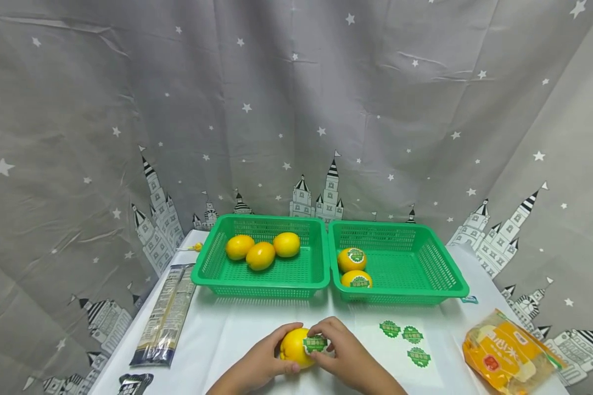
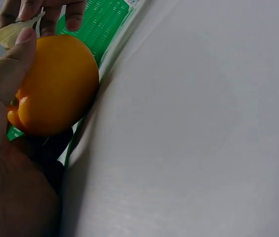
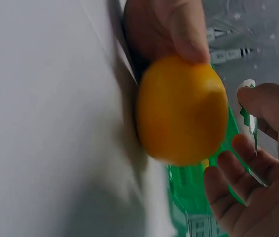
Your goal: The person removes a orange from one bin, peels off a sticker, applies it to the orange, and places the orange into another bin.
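My left hand [image 1: 269, 354] holds a yellow lemon-like fruit [image 1: 292, 346] low over the white tabletop, its thumb and fingers on either side. The fruit looks more orange in the left wrist view, with a small knob at one end. Beside it, my right hand [image 1: 343, 354] pinches a green scalloped sticker [image 1: 315, 344] with pale lettering. In the right wrist view, that sticker [image 3: 248, 118] is held between thumb and fingers, apart from the fruit [image 3: 181, 111]. The sticker's pale back [image 2: 11, 34] shows in the left wrist view.
The left green basket [image 1: 262, 284] contains 3 plain fruits [image 1: 260, 256]. Two fruits with stickers [image 1: 352, 260] lie in the right basket [image 1: 395, 293]. Several green stickers [image 1: 412, 334] lie on a pale sheet. Packets [image 1: 163, 318] lie left; an orange bag [image 1: 509, 351] lies right.
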### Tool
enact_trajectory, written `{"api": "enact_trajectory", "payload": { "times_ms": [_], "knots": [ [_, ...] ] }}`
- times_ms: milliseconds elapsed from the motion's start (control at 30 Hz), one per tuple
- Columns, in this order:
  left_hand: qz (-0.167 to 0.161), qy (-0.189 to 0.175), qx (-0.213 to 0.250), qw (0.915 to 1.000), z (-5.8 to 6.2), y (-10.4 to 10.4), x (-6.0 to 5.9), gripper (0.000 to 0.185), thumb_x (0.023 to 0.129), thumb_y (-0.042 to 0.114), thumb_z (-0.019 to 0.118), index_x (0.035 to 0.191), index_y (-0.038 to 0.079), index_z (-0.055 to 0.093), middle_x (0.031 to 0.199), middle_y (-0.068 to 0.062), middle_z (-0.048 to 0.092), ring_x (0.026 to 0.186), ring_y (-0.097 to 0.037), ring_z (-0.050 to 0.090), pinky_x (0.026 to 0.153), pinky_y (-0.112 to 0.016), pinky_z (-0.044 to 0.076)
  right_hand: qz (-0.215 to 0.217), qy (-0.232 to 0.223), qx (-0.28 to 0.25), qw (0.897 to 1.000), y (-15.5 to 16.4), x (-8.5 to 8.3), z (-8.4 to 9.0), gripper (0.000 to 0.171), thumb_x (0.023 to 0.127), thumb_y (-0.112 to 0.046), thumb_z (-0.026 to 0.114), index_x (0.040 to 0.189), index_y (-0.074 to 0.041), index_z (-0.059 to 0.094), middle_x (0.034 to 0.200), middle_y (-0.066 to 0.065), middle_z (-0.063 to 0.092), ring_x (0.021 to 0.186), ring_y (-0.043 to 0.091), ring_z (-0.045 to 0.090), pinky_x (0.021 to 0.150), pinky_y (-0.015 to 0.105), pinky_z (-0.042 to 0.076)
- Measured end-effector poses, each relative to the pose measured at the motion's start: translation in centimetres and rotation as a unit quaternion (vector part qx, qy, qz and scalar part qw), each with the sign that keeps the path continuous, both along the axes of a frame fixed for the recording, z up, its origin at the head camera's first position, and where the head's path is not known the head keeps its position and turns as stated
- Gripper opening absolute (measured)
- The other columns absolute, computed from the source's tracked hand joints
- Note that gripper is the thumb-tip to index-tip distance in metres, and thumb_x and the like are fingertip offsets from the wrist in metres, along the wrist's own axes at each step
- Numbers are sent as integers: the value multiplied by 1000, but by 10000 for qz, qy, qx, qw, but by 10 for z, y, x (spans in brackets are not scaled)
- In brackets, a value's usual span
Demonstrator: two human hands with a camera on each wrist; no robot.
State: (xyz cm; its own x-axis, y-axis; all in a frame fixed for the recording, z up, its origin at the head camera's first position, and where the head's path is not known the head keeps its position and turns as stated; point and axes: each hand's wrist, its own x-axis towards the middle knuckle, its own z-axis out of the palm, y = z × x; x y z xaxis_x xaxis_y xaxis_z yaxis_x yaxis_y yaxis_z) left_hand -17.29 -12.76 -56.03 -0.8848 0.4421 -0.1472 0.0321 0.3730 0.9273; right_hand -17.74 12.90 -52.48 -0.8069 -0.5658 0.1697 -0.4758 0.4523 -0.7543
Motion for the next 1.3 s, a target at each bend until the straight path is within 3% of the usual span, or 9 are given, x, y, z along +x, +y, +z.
{"api": "enact_trajectory", "payload": {
  "times_ms": [367, 567, 767, 1000, 1133, 1200, 1300],
  "knots": [
    [-169, 227, -176, 9994, -1, -8, -4, 85, 85, 49, 82, 158, 27, 45, 158, 0, 53, 146, -31, 47, 118, -63, 34, -56, 405, 396, 9984, -17, 2, -4, 30, 96, -31, 76, 125, -27, 68, 122, -8, 53, 108, 8, 49, 89, 25, 50],
    [-181, 203, -175, 9995, 0, -9, -4, 84, 85, 49, 81, 158, 28, 45, 158, 0, 53, 145, -30, 48, 117, -57, 38, -137, 370, 474, 9981, -21, 4, -4, 30, 95, -31, 76, 124, -31, 69, 123, -9, 51, 112, 11, 45, 93, 29, 49],
    [-161, 42, -121, 9998, 0, -8, -4, 84, 86, 49, 81, 158, 24, 45, 158, -4, 52, 147, -34, 47, 118, -66, 33, -106, 115, 348, 9993, -22, 4, -6, 34, 94, -28, 77, 127, -33, 69, 126, -9, 50, 113, 13, 44, 89, 25, 49],
    [-243, -43, -45, 9997, 1, -5, -3, 81, 94, 49, 76, 161, 23, 39, 160, -7, 49, 141, -29, 50, 114, -58, 41, -121, 77, 198, 9997, -22, 1, -17, 35, 95, -35, 77, 128, -37, 67, 129, -8, 50, 114, 15, 41, 84, 23, 49],
    [47, 57, 124, 9999, 3, 8, -1, 79, 100, 48, 67, 163, 17, 33, 159, -14, 46, 138, -33, 50, 109, -59, 45, -109, 164, -6, 9998, -24, 1, -23, 32, 97, -34, 76, 128, -37, 68, 128, -8, 51, 110, 13, 40, 82, 23, 50],
    [344, 194, 129, 9991, 2, 18, 0, 74, 100, 50, 66, 160, 16, 39, 156, -14, 49, 134, -32, 53, 105, -57, 48, -153, 294, -68, 9994, -25, 1, -25, 33, 96, -28, 76, 126, -37, 68, 127, -9, 51, 110, 12, 40, 83, 24, 48],
    [744, 288, 198, 9966, -2, 28, 1, 60, 97, 46, 70, 147, 17, 54, 145, -9, 58, 121, -25, 58, 93, -42, 55, -211, 431, -163, 9987, -27, 1, -29, 39, 90, -20, 78, 124, -36, 68, 127, -10, 51, 113, 13, 40, 86, 26, 44]
  ]
}}
